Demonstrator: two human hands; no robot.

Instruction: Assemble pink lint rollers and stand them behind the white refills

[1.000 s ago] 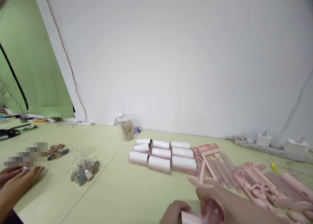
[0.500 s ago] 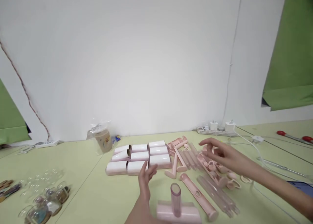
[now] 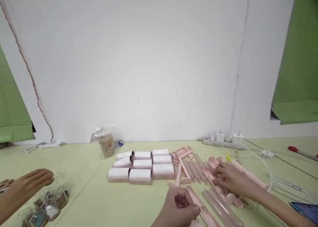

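Observation:
My left hand point(image 3: 177, 208) comes up from the bottom edge, its fist wrapped round a translucent pink tube point(image 3: 181, 200) whose round end shows above the fingers. The tube's lower part is hidden. To the right, my right hand point(image 3: 230, 177) dips with curled fingers into a pile of pink plastic parts point(image 3: 231, 199); what its fingertips touch is hidden. Beside my left fist lies a long pink handle piece point(image 3: 202, 207) with an oval hole. Clear pink tubes point(image 3: 221, 207) lie between the two hands. Several white rolls point(image 3: 140, 174) in pink covers are lined up beyond my left hand.
A co-worker's hand point(image 3: 32, 184) reaches in from the left over clear domed pieces point(image 3: 52, 208). A bagged cup point(image 3: 106, 144) and a power strip point(image 3: 211, 141) stand by the wall. White cable point(image 3: 265, 164), phone point(image 3: 304, 212) and red-handled tool point(image 3: 293, 149) are at right.
My left hand has moved right and closed round the tube. My right hand has lowered into the pink parts. A co-worker's hand has come in at left.

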